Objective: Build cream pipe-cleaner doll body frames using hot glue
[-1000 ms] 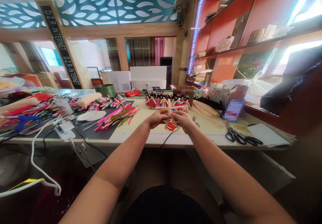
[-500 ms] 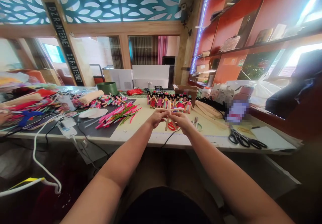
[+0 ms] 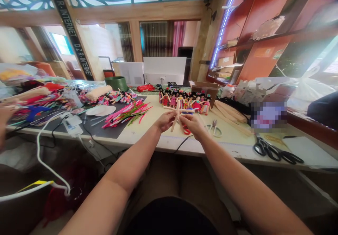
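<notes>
Both of my hands meet over the front of the table around a beige, cross-shaped doll body [image 3: 179, 105] that looks made of fuzzy pipe cleaners. Its short top points away from me and its arms stretch sideways. My left hand [image 3: 166, 121] pinches it from the left near the middle. From the right, the fingers of my right hand [image 3: 194, 124] close on its lower part; they hide some of it. Beneath the hands lie red-handled scissors [image 3: 187, 130], partly covered. Several finished dolls [image 3: 180, 100] with black hair and bright dresses stand just behind.
Pink and green pipe cleaners [image 3: 126, 114] lie left on a dark mat [image 3: 111, 132], beside white discs [image 3: 101, 110]. Grey-handled scissors [image 3: 215, 128] and black scissors [image 3: 270, 151] rest to the right. A power strip [image 3: 72, 125] and cables occupy the left edge. Another person's arm [image 3: 3, 122] shows far left.
The camera view has tilted down and swung slightly left. The doll body has turned a little in my hands, and its arms show more plainly. Another person's arm shows more at the left edge.
</notes>
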`<control>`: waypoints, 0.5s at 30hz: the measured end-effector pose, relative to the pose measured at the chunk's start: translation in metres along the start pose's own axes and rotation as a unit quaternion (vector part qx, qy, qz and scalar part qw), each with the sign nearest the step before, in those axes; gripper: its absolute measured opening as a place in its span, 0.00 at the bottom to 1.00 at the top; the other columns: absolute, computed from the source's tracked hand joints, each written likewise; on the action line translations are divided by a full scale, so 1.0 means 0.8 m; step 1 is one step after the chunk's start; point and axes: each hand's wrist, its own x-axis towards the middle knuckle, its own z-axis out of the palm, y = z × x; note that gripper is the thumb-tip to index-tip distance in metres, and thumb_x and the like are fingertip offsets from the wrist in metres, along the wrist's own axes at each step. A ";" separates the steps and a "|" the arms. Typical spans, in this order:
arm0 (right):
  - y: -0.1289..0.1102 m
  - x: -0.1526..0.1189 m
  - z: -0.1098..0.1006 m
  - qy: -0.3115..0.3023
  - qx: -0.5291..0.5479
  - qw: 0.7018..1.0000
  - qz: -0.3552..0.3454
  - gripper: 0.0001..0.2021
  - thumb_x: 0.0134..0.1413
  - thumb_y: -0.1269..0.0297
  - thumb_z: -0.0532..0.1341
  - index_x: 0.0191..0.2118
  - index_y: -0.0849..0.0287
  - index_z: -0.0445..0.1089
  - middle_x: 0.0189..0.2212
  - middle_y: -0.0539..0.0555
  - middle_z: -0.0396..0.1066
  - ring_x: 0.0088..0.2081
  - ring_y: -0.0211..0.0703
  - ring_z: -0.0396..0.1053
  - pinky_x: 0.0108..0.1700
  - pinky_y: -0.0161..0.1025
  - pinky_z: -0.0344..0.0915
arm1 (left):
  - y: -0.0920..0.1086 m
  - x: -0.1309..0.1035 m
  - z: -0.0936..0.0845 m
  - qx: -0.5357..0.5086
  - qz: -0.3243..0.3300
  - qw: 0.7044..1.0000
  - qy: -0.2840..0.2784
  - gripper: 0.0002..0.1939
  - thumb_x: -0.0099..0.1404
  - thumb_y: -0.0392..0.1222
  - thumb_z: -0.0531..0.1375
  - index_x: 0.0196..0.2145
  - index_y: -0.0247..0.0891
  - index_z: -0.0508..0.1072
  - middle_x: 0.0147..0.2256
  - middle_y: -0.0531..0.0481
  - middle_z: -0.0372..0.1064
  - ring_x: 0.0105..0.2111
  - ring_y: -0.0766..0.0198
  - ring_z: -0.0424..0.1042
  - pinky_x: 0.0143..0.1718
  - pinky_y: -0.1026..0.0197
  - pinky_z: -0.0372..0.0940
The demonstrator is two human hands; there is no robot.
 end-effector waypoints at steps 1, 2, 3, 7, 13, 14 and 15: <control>0.002 0.001 -0.006 0.005 -0.001 1.000 0.002 0.15 0.41 0.52 0.66 0.29 0.61 0.73 0.25 0.52 0.71 0.25 0.36 0.65 0.26 0.33 0.62 | 0.001 0.001 -0.005 -0.007 0.000 1.000 0.010 0.15 0.52 0.49 0.69 0.32 0.34 0.75 0.28 0.51 0.69 0.26 0.69 0.65 0.28 0.66 0.59; 0.005 0.002 -0.015 0.015 -0.003 1.000 0.003 0.15 0.41 0.52 0.66 0.29 0.61 0.73 0.25 0.52 0.71 0.24 0.35 0.65 0.25 0.33 0.62 | 0.003 0.002 -0.010 -0.014 0.000 1.000 0.020 0.15 0.53 0.48 0.69 0.32 0.34 0.75 0.27 0.51 0.68 0.25 0.70 0.64 0.27 0.66 0.59; 0.008 0.004 -0.025 0.029 -0.004 1.000 0.004 0.15 0.42 0.52 0.66 0.29 0.61 0.72 0.24 0.52 0.70 0.23 0.35 0.65 0.25 0.33 0.62 | 0.004 0.003 -0.017 -0.021 0.000 0.999 0.030 0.14 0.54 0.48 0.68 0.31 0.34 0.75 0.27 0.51 0.68 0.25 0.70 0.64 0.26 0.67 0.59; 0.022 0.019 -0.074 0.116 -0.009 0.993 0.009 0.16 0.44 0.51 0.63 0.31 0.61 0.71 0.21 0.50 0.66 0.20 0.32 0.61 0.23 0.31 0.60 | 0.008 0.011 -0.041 -0.044 -0.005 0.997 0.064 0.13 0.58 0.49 0.65 0.31 0.35 0.74 0.28 0.50 0.70 0.26 0.69 0.67 0.26 0.66 0.62; 0.052 0.052 -0.114 0.153 -0.074 0.984 0.059 0.14 0.40 0.54 0.64 0.30 0.61 0.71 0.21 0.51 0.67 0.20 0.33 0.62 0.21 0.32 0.59 | 0.005 0.036 -0.059 -0.059 -0.032 0.993 0.097 0.14 0.61 0.51 0.61 0.39 0.39 0.74 0.31 0.48 0.74 0.27 0.67 0.71 0.27 0.65 0.64; 0.058 0.059 -0.116 0.153 -0.091 0.982 0.065 0.13 0.40 0.55 0.64 0.30 0.61 0.71 0.22 0.52 0.68 0.21 0.34 0.63 0.22 0.32 0.60 | 0.004 0.041 -0.061 -0.057 -0.034 0.993 0.102 0.14 0.61 0.50 0.62 0.40 0.39 0.74 0.31 0.49 0.74 0.26 0.68 0.71 0.25 0.67 0.63; 0.064 0.067 -0.117 0.154 -0.109 0.980 0.069 0.13 0.40 0.56 0.64 0.30 0.61 0.72 0.23 0.53 0.69 0.22 0.35 0.64 0.22 0.33 0.60 | 0.003 0.047 -0.062 -0.055 -0.036 0.992 0.108 0.14 0.61 0.50 0.62 0.40 0.39 0.74 0.30 0.49 0.74 0.25 0.69 0.70 0.22 0.68 0.60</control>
